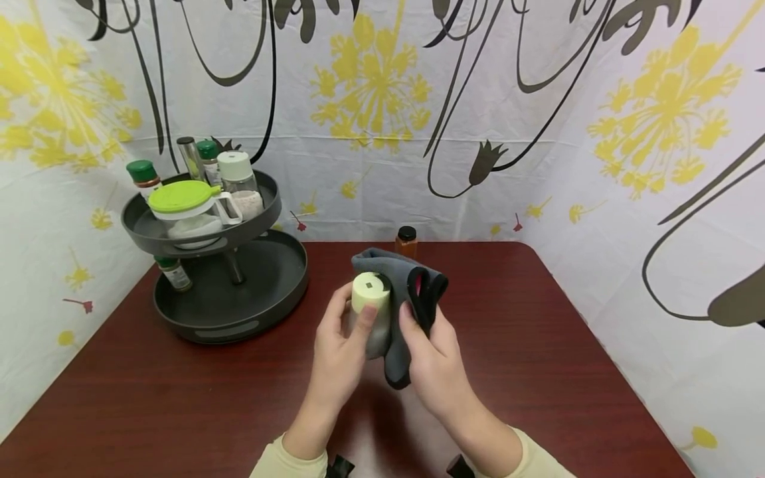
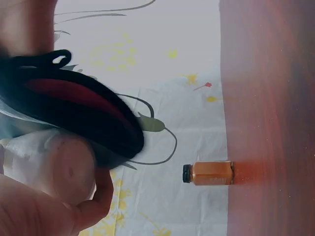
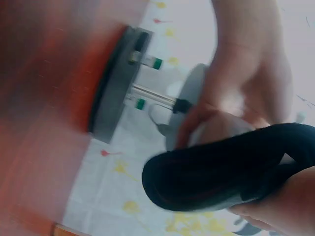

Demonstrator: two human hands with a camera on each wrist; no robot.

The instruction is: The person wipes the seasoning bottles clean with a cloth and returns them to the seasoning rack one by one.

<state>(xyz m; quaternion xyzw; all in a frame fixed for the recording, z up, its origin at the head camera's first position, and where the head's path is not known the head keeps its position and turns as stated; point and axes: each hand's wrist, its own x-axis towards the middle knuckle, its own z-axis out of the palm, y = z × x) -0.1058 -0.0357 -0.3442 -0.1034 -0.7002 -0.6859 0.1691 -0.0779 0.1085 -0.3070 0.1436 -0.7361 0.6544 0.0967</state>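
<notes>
We've got the translucent, cream-capped round jar, probably rigid and slick, best gripped round its body; our left hand curls about it, our right hand pinches soft-looking, black-edged grey cloth, above the red-brown wooden tabletop.

Grey cloth, black-edged, seemingly reddish inside; pale-yellow bottle cap

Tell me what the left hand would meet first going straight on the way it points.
Probably the cloth in the right hand: it lies just ahead of the left hand and the jar held there, though depth is hard to judge.
</notes>
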